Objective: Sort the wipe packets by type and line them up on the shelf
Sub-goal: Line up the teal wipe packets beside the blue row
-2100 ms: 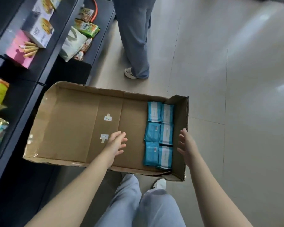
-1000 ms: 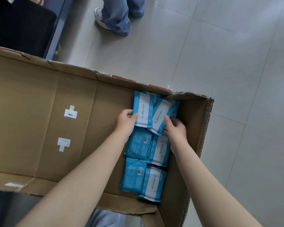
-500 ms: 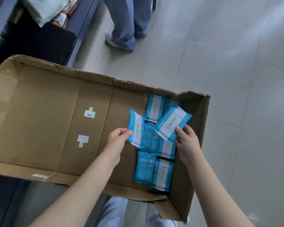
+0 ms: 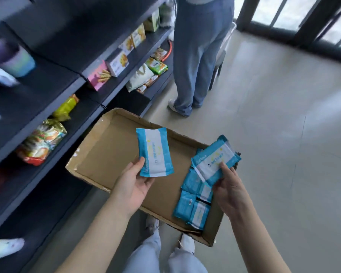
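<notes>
Dark shelf (image 4: 47, 91) on the left, floor (image 4: 283, 134) open on the right. Cardboard box (image 4: 106, 138) floor mostly bare, about four wipe packets (image 4: 187, 203) against its right wall. Left hand (image 4: 134, 186) fingers pinch left packet (image 4: 156, 152); right hand (image 4: 228, 186) fingers grip right packet (image 4: 215, 160), both above the box.
</notes>
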Tool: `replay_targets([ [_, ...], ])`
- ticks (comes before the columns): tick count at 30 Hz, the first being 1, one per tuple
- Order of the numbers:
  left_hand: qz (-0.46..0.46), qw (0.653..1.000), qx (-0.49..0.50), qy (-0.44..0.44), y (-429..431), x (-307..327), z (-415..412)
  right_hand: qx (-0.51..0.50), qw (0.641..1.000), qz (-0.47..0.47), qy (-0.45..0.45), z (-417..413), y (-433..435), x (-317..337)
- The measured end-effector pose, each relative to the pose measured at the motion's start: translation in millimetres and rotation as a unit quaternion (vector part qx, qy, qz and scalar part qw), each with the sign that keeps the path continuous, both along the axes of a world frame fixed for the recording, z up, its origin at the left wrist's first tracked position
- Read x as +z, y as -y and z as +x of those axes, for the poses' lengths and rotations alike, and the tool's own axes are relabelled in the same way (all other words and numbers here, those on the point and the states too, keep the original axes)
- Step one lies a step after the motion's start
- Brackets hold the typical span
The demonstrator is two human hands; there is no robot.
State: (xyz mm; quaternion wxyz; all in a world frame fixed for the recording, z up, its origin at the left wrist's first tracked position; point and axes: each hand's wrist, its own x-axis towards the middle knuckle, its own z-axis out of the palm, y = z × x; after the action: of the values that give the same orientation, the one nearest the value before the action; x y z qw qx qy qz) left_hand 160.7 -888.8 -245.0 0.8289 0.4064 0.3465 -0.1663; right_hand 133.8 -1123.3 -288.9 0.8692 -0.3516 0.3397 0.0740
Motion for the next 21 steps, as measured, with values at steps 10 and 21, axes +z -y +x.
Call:
replay_targets([
  [10, -0.028, 0.985, 0.099, 0.136, -44.4, 106.8, -101.8, 0.144, 0.978, -0.014, 0.148, -4.3, -61.9, 114.9],
  [21, -0.011, 0.936, 0.297, 0.188, -227.9, 165.0, -195.4, 0.305, 0.938, -0.013, 0.164, -3.9, -271.3, 170.1],
])
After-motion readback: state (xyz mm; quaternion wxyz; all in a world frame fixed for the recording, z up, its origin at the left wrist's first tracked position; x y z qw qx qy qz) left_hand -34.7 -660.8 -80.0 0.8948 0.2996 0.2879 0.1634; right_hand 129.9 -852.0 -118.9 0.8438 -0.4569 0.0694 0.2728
